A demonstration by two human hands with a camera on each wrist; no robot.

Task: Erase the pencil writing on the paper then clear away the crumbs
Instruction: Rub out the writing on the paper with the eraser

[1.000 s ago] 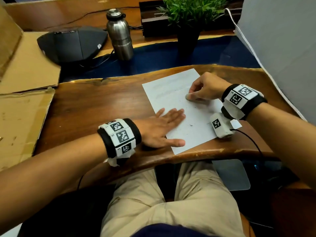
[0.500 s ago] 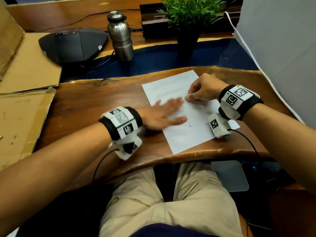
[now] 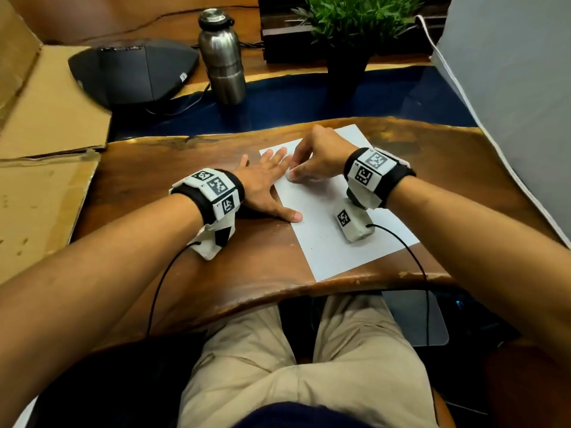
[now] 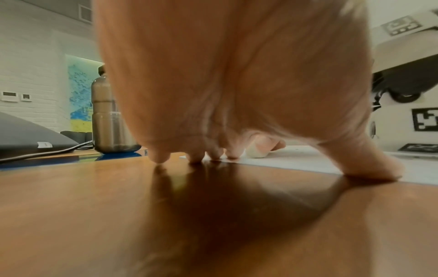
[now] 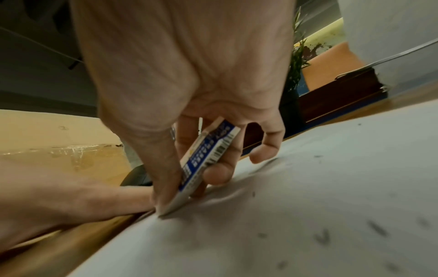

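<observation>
A white sheet of paper lies on the wooden table in front of me. My right hand pinches a white eraser in a blue-printed sleeve, its tip pressed on the paper near the sheet's left edge. My left hand lies flat with straight fingers, the fingertips and thumb on the paper's left edge and the palm on the wood. In the left wrist view the left hand's fingertips touch the table, with the eraser tip just beyond them. Dark crumbs dot the sheet.
A steel bottle, a dark speaker device and a potted plant stand at the back. Flat cardboard lies to the left. A white panel rises on the right. The table's front edge is close to my lap.
My left hand slid from the sheet's middle up to its left edge. The right hand carried the eraser leftward, close to the left hand's fingers.
</observation>
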